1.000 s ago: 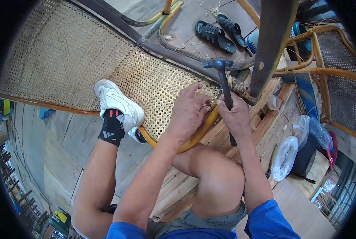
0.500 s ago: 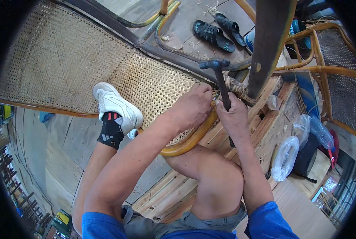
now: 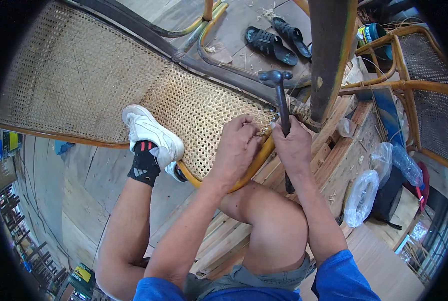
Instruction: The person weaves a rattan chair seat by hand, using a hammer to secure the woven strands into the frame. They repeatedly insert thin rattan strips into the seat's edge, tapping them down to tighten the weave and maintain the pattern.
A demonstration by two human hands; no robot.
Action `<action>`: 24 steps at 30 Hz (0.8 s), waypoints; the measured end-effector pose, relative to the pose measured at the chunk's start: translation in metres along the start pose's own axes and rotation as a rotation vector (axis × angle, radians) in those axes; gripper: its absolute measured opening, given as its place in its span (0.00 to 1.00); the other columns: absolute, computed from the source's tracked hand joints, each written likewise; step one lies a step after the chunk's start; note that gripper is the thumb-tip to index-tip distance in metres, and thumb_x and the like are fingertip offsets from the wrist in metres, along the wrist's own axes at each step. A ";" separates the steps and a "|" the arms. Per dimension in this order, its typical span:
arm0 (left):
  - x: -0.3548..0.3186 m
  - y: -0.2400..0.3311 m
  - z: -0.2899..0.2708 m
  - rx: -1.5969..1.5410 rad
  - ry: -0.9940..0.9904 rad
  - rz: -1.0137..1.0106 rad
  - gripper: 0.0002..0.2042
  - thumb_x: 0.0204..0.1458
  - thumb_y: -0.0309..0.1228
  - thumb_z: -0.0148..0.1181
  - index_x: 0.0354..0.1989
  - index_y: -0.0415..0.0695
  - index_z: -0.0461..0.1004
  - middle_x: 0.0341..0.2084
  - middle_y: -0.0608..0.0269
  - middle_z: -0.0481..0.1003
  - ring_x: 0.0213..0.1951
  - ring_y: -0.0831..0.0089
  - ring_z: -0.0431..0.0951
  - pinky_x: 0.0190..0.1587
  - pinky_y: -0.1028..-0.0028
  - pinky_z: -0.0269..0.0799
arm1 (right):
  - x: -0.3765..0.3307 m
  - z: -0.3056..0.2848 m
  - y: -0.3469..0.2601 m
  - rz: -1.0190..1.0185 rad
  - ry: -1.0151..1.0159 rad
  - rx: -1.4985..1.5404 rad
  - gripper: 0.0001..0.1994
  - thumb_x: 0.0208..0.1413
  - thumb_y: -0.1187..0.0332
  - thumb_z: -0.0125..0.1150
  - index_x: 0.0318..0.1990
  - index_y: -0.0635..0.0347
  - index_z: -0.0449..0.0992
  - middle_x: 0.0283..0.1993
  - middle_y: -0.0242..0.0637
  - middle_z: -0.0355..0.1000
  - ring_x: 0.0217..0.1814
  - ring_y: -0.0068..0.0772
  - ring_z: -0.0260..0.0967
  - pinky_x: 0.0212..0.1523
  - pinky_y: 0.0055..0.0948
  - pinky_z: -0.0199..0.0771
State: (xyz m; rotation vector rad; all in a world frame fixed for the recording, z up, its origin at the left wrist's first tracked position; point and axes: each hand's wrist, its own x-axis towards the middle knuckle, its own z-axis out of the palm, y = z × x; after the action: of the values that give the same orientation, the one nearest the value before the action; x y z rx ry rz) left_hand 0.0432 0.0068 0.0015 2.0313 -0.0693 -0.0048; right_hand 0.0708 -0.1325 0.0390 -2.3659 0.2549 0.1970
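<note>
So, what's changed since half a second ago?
The left hand has drawn back toward the person, and its forearm has swung rightward; whether it took or let go of anything is unclear. The right hand still holds the hammer head up; the woven cane looks unchanged.

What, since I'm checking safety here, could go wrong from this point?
The left hand is close to the hammer, so a stray swing could strike that hand. The right hand holds the hammer; if that grip slipped, it might drop onto the rounded rim or the bare knee. The white shoe appears to rest on the woven cane, and pressing down might strain it.
</note>
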 end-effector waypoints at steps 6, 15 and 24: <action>0.002 0.003 0.014 -0.027 0.047 -0.100 0.05 0.46 0.23 0.58 0.31 0.36 0.74 0.45 0.48 0.71 0.47 0.54 0.70 0.51 0.65 0.66 | 0.000 0.000 -0.003 0.013 -0.014 -0.006 0.10 0.54 0.65 0.56 0.36 0.63 0.72 0.24 0.49 0.70 0.28 0.47 0.72 0.32 0.37 0.70; 0.038 -0.029 -0.004 -0.125 -0.412 -0.059 0.09 0.45 0.27 0.54 0.31 0.33 0.73 0.34 0.49 0.70 0.39 0.57 0.71 0.45 0.67 0.67 | 0.003 0.002 -0.007 0.052 -0.013 -0.104 0.10 0.52 0.65 0.54 0.36 0.63 0.72 0.27 0.51 0.72 0.33 0.51 0.73 0.35 0.42 0.70; 0.051 -0.028 -0.012 -0.385 -0.614 -0.434 0.09 0.50 0.29 0.56 0.31 0.34 0.73 0.27 0.63 0.69 0.31 0.74 0.69 0.36 0.75 0.66 | 0.005 0.006 0.000 -0.002 0.031 -0.163 0.09 0.52 0.66 0.53 0.34 0.63 0.72 0.24 0.51 0.71 0.31 0.54 0.71 0.33 0.44 0.70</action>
State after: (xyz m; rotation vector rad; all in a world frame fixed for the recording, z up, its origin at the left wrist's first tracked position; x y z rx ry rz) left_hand 0.0962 0.0277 -0.0164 1.5626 -0.0085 -0.8502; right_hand 0.0754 -0.1288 0.0341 -2.5326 0.2598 0.1860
